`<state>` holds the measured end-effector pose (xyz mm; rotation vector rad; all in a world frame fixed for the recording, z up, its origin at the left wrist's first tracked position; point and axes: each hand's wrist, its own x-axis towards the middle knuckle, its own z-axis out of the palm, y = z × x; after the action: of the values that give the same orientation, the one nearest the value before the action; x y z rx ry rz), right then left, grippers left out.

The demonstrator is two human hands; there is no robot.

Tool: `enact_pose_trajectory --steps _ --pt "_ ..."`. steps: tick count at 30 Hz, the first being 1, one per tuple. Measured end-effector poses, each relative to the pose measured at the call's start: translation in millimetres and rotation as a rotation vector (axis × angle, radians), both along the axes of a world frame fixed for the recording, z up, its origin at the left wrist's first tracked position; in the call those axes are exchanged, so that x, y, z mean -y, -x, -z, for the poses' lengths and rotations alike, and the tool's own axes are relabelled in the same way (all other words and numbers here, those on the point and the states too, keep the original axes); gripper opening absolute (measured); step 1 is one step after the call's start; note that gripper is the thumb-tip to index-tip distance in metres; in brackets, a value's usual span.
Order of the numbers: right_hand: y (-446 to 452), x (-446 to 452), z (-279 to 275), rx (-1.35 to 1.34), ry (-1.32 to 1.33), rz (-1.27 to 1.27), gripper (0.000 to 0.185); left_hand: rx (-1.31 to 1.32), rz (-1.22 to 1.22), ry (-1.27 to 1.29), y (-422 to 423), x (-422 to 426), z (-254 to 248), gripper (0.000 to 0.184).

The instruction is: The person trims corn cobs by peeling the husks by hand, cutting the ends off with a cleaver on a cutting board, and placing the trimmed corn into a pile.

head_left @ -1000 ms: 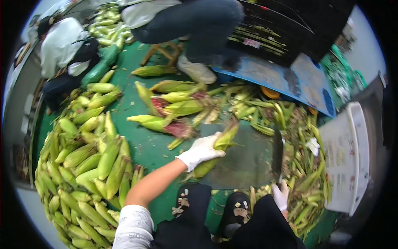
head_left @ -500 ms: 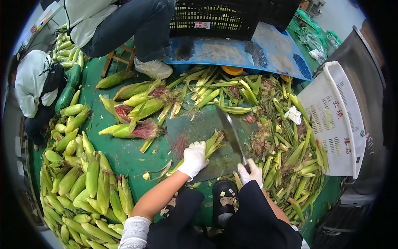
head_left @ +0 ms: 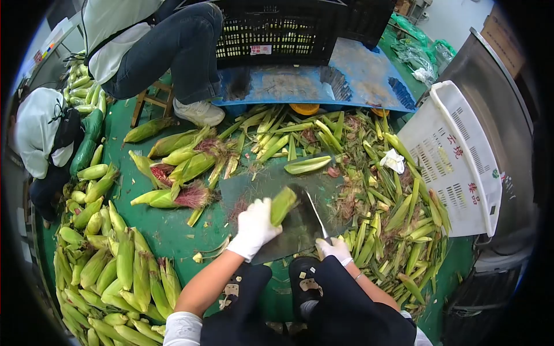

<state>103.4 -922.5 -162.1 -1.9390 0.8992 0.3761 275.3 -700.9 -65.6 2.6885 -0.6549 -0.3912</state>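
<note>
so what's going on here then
Corn is being handled over a dark board. The left hand, in a white glove, holds an ear of corn; the right hand, also gloved, grips a knife, its blade just right of that ear. Piled corn lies to the left, loose husks to the right.

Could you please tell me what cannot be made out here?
In the head view:
Near end of the corn ear: hidden by the left hand.
Handle of the knife: mostly covered by the right hand.
Head of the co-worker in jeans: cut off by the top edge.
Contents of the black crate: mostly masked by its slotted wall.
</note>
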Motion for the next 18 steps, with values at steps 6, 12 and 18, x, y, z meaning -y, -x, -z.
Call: enact_pose_trajectory --steps 6,12,18 --pt "-47.7 -2.8 -128.7 0.523 0.032 0.192 0.027 -0.679 -0.414 1.254 -17.1 -56.0 -30.7 0.053" --pt "-72.4 -30.3 -178.8 1.067 -0.160 0.328 0.013 -0.973 -0.939 1.860 -12.5 -105.7 102.2 0.047" --pt "-27.6 -50.6 -63.5 0.721 0.112 -0.012 0.020 -1.014 -0.966 1.561 4.8 -133.5 110.5 0.043"
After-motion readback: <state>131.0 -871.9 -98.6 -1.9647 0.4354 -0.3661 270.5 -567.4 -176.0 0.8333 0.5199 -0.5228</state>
